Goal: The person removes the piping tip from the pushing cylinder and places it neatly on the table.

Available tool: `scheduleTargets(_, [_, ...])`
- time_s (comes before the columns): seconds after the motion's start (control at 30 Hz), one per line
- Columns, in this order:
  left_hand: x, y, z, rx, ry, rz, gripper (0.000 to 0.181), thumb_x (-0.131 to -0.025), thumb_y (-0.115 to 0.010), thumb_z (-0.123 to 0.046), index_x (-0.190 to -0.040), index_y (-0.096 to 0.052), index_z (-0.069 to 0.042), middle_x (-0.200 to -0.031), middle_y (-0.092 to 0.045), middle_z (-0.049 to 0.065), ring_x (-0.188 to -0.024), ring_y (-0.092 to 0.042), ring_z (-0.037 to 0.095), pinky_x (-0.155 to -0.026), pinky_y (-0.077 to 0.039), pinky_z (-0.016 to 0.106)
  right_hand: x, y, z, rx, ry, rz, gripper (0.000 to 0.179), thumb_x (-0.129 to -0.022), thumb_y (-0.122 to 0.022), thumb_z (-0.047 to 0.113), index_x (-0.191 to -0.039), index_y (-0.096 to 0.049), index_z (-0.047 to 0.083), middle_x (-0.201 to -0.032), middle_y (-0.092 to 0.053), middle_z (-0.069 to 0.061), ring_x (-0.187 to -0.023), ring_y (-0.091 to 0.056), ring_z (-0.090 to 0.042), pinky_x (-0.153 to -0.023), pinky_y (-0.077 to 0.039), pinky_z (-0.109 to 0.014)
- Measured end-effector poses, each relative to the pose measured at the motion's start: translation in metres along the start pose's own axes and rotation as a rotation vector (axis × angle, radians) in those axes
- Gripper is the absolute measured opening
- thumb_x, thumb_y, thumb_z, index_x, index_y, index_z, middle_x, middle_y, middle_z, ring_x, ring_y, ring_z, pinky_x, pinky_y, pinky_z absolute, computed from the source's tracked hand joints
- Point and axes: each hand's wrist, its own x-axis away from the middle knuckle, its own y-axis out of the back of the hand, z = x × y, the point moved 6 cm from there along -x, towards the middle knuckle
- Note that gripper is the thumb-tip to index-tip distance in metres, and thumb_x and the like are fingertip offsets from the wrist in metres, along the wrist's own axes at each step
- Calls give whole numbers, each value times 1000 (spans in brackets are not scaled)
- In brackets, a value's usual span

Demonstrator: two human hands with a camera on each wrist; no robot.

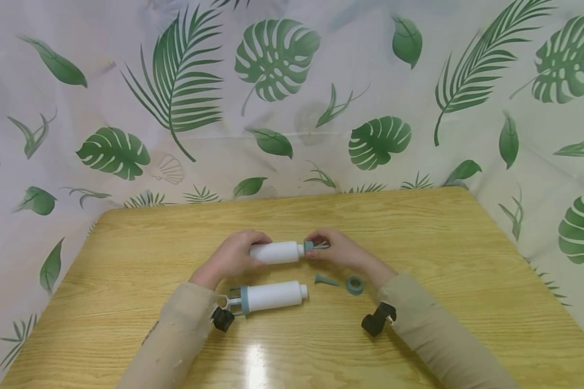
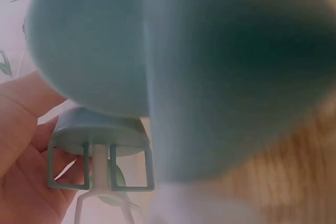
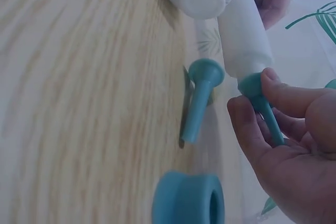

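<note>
My left hand point(image 1: 236, 251) grips a white cylindrical tube point(image 1: 274, 252), its narrow neck facing right. In the left wrist view, that tube's teal end cap point(image 2: 100, 129) shows two square loops and a white rod with a forked handle. My right hand point(image 1: 338, 249) pinches a teal funnel-shaped nozzle point(image 3: 251, 85) between thumb and fingers, right at the tube's neck. The nozzle's thin spout points into the palm. A second white tube point(image 1: 274, 296), with a like teal cap point(image 1: 244, 300), lies nearer me. A blurred teal form point(image 2: 94, 40) fills much of the left wrist view.
Another teal nozzle point(image 1: 326, 280) lies on the wooden table point(image 1: 418, 232), to the right of the second tube. Beside it is a teal ring point(image 1: 354, 286). Behind the table hangs a leaf-patterned cloth point(image 1: 302, 119). Small black cameras point(image 1: 375, 323) sit at both wrists.
</note>
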Motion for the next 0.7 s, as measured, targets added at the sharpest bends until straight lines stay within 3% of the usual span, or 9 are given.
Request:
scheduleTargets(0.33, [-3, -5, 9, 17, 38, 48, 43, -71, -84, -10, -111, -67, -7, -104, -67, 3, -92, -60, 16, -85, -49, 37, 3, 6, -4, 9, -41, -18, 38, -89, -69, 19, -122, -59, 2, -113, -61, -9, -111, -55, -28, -98, -41, -46])
scheduleTargets(0.53, [-5, -7, 11, -1, 26, 62, 45, -71, -84, -12, -112, -67, -6, -105, -67, 4, -93, -60, 18, -85, -49, 37, 5, 7, -7, 13, -42, -11, 42, -89, -69, 22, -124, -58, 2, -113, -62, -10, -110, -55, -28, -98, -41, -46])
scheduleTargets(0.7, [4, 1, 0, -91, 32, 58, 61, -73, -84, -18, -127, -58, -6, -126, -58, 10, -114, -54, 26, -96, -44, 41, 7, 8, -6, -39, -55, -14, 42, -91, -67, 24, -124, -56, 2, -116, -61, -12, -111, -55, -28, -96, -44, -44])
